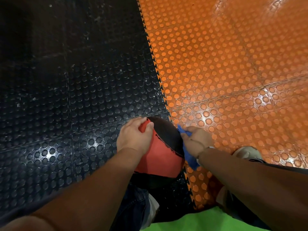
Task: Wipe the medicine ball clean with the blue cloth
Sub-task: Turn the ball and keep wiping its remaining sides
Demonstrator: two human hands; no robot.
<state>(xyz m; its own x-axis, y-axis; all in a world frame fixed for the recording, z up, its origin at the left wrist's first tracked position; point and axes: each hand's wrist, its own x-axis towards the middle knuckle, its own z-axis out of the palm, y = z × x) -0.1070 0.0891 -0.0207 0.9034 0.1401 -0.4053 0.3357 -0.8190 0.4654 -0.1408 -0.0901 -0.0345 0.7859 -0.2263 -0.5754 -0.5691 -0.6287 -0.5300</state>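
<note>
Against the right flank of the medicine ball (162,154), the right hand (196,140) pinches the blue cloth (190,158) in curled fingers, the fabric bunched between palm and ball, with one corner poking up past the fingertips and the rest hanging below the wrist. On the ball's upper left, the left hand (133,137) grips a red raised part of the ball, thumb on one side and fingers over the far edge. The ball, red with a black panel, rests on the floor at the toothed seam where the black studded mat (66,97) meets the orange studded mat (233,64). A pale shoe (246,153) stands on the orange mat just beside the right forearm.
</note>
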